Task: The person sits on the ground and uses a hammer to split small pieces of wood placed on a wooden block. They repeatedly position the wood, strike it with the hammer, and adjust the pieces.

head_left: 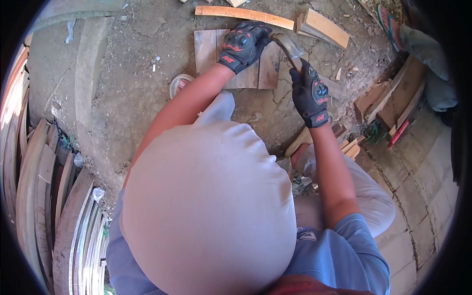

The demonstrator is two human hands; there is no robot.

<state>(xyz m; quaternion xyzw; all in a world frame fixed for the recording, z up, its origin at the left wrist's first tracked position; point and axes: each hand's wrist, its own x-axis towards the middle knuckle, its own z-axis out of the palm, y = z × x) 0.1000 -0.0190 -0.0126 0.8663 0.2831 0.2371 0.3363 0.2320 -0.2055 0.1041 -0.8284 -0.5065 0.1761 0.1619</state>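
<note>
My right hand (310, 93), in a black glove with red marks, is wrapped round the handle of a hammer (289, 45). Its grey metal head points toward my other hand. My left hand (244, 45), gloved alike, rests over wooden boards (268, 69) laid side by side on the ground. The left fingers are curled in beside the hammer head. Whatever they may pinch is hidden from this view.
Beyond the boards lie a curved orange-brown wood strip (244, 15) and stacked pieces (325, 28). More planks (393, 93) sit at right, near another person's leg (427, 54). Curved timber (37, 182) is stacked at left. A pale cloth-covered round shape (209, 211) blocks the lower middle.
</note>
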